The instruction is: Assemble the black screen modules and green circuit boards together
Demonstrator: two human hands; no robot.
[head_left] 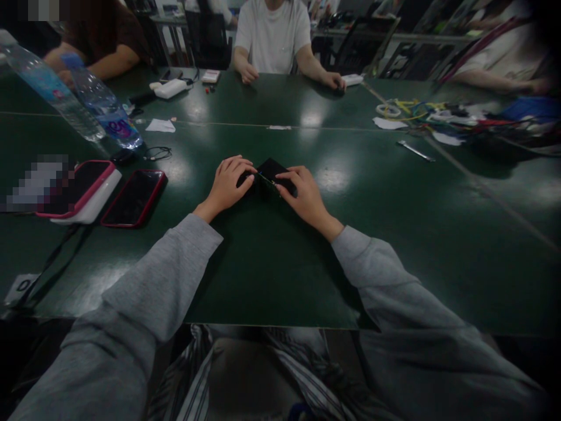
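Observation:
A small black box-shaped object (270, 166) with a thin edge of coloured specks rests on the green table in front of me. Its exact kind does not show. My left hand (230, 182) curves around its left side, thumb and fingers closed on a dark part of it. From the other side, my right hand (305, 197) pinches its right edge between thumb and fingers. Both palms face inward, and the fingers hide much of the object's sides.
Two phones (135, 197) (78, 186), a white power bank (99, 202) and two water bottles (111, 117) (56, 88) are on the left. A wrench (415, 151) and tangled cables (464, 120) lie to the right. A person in a white shirt (274, 35) sits opposite.

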